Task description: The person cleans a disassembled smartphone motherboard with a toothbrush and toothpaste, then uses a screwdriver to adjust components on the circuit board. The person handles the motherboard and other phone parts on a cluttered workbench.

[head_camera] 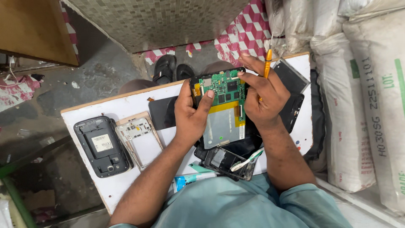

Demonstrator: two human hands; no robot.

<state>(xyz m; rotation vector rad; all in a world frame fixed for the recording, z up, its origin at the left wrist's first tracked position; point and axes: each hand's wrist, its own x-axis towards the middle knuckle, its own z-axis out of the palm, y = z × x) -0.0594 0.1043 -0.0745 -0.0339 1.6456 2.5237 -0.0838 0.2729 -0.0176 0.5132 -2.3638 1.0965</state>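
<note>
An opened tablet (223,118) with a green circuit board and a silver battery sits between both hands above a white board (126,105). My left hand (192,114) grips its left edge, thumb resting on the circuit board. My right hand (263,95) holds the tablet's right edge and also pins an orange-handled screwdriver (267,63) between its fingers, tip pointing up.
On the board lie a dark phone shell (101,145), a pale phone frame (139,139), a dark screen panel (162,112), a glass panel (291,76) and a toothbrush (247,160) on another opened phone. White sacks (363,105) stand at the right. Sandals (168,69) rest on the floor.
</note>
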